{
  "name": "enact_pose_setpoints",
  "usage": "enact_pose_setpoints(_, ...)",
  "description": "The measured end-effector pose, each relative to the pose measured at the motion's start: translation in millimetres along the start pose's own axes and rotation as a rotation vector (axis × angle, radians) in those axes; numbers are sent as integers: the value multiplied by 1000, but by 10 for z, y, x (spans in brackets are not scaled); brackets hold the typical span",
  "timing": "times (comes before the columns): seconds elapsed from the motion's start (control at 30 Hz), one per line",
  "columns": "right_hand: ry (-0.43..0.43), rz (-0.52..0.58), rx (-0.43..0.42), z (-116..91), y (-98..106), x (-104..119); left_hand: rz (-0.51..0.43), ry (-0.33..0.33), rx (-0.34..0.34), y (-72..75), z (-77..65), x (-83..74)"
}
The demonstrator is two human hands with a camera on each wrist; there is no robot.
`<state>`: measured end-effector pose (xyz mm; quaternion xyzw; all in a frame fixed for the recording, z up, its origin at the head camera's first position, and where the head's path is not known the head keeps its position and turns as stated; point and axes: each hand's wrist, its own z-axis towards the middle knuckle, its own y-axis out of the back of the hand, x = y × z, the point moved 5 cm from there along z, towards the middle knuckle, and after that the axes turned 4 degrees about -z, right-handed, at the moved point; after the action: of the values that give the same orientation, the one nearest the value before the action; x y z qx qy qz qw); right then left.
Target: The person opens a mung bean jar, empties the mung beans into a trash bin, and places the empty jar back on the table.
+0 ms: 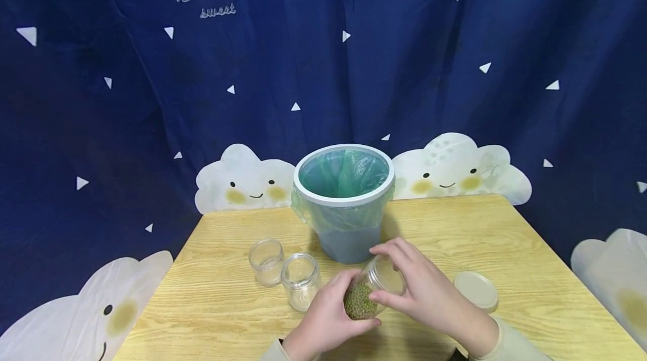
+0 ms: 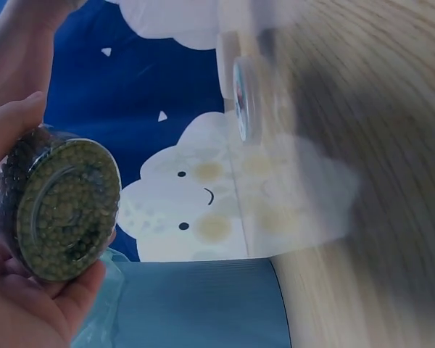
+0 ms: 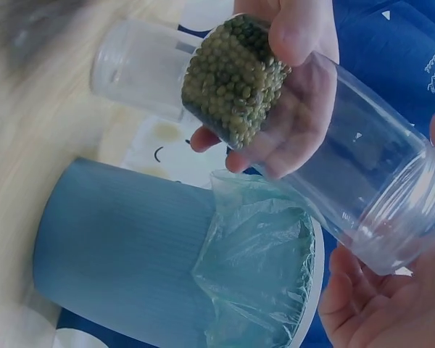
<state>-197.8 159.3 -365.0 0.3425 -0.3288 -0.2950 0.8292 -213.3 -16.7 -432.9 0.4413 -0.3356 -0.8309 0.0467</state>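
Tilted over the table, a clear jar (image 1: 386, 279) has small green mung beans (image 1: 360, 300) gathered at its base end. My left hand (image 1: 326, 316) grips the jar round its bean-filled end. My right hand (image 1: 424, 288) curves its thumb and fingers round the clear upper end, by the neck rings. The left wrist view shows the jar's round base (image 2: 72, 210) with beans pressed behind it. Beyond the beans, the jar wall (image 3: 355, 159) is see-through in the right wrist view.
Two clear jars (image 1: 300, 282) (image 1: 265, 263) stand left of my hands. Behind them is a grey-blue bin (image 1: 349, 243) with a green bag liner (image 1: 343, 173). A pale round lid (image 1: 476, 291) lies at right on the wooden table (image 1: 202, 293). A blue curtain (image 1: 323, 69) hangs behind.
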Motion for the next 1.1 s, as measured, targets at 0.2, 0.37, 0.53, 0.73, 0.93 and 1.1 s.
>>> enact_pose_setpoints(0.2,52,1,-17,-64,7,35,24,-4,39,-25,-73,-59)
enact_pose_setpoints(0.37,59,19,-21,-113,15,55,55,-22,65,-33,-103,-94)
enact_pose_setpoints(0.53,27,33,2,-156,-1,46,50,-34,96,-47,-109,-89)
enact_pose_setpoints(0.73,11,45,10,-179,-18,30,41,-63,114,-53,-114,-86)
enact_pose_setpoints(0.93,27,42,0,-200,-26,23,50,-86,117,-61,-116,-81)
enact_pose_setpoints(1.1,37,50,-3,-218,-29,21,52,-83,129,-94,-114,-59)
